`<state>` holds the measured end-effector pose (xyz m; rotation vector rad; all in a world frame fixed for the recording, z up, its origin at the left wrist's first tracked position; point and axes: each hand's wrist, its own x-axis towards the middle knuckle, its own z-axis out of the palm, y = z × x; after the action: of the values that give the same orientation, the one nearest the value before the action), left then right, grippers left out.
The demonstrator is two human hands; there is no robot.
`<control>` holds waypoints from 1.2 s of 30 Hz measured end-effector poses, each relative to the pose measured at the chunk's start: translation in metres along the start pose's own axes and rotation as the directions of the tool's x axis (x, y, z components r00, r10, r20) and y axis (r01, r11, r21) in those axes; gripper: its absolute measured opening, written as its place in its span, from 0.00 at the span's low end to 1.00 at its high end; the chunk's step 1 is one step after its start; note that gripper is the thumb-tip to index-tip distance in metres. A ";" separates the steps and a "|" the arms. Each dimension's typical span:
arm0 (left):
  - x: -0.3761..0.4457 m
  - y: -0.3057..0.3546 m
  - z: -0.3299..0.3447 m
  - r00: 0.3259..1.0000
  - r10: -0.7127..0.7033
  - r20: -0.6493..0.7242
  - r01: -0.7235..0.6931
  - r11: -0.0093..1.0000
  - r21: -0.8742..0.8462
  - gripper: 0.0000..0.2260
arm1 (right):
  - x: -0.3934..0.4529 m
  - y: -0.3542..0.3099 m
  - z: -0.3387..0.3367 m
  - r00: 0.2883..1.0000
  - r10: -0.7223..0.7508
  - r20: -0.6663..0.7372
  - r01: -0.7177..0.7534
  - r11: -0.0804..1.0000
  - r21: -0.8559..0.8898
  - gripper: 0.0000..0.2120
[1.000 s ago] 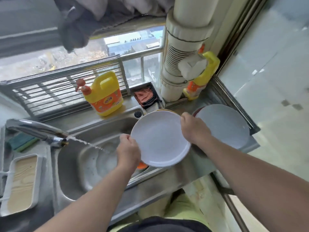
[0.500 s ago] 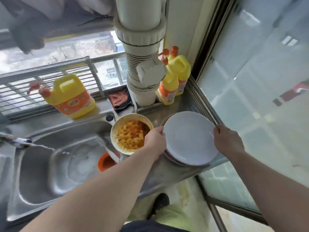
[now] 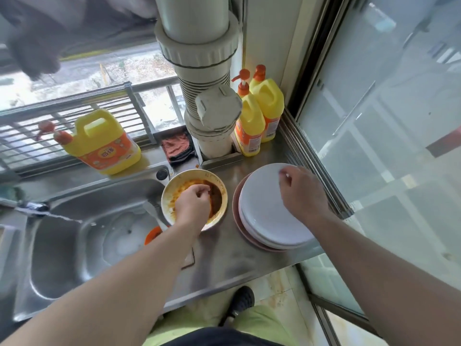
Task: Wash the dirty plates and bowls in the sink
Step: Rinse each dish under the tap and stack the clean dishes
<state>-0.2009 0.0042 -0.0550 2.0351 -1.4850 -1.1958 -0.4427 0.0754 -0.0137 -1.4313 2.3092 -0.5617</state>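
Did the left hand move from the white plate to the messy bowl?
Yes. The left hand left the white plates and went leftward, toward the sink, and now sits over the dirty bowl.

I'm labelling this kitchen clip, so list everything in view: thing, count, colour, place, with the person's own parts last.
dirty bowl: 1, cream with orange sauce, on the counter beside the sink
white plates: at least 2, white, stacked on the counter, right
pink plate: 1, pink, under the white plates
orange bowl: 1, orange, in the sink, mostly hidden
sink: 1, steel, left
tap: 1, steel, running, far left
large detergent jug: 1, yellow, behind the sink
detergent bottles: 2, yellow, back corner
cloth: 1, reddish, behind the bowl
pipe: 1, white, back centre
left hand: inside the dirty bowl
right hand: over the white plates
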 end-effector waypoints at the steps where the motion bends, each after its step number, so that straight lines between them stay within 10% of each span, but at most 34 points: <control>1: 0.005 -0.011 -0.011 0.999 -0.033 -0.038 0.032 0.999 -0.020 0.09 | 0.002 -0.020 0.008 0.998 -0.068 0.013 0.067 0.997 0.039 0.14; 10: 0.032 -0.079 -0.073 0.974 -0.189 -0.127 0.199 0.977 0.072 0.16 | 0.016 -0.131 0.112 0.862 0.115 0.494 -0.047 0.988 -0.148 0.21; 20: 0.059 -0.090 -0.073 0.968 -0.242 -0.074 0.248 0.964 0.091 0.02 | 0.045 -0.134 0.147 0.807 0.388 0.444 -0.235 0.902 -0.362 0.15; 36: 0.072 -0.106 -0.090 0.984 -0.171 0.047 0.147 0.935 0.322 0.08 | 0.017 -0.160 0.155 0.833 0.460 0.308 -0.305 0.846 -0.438 0.18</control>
<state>-0.0591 -0.0365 -0.1062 2.3861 -1.6665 -1.1643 -0.2511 -0.0267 -0.0657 -1.0294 2.3323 0.2910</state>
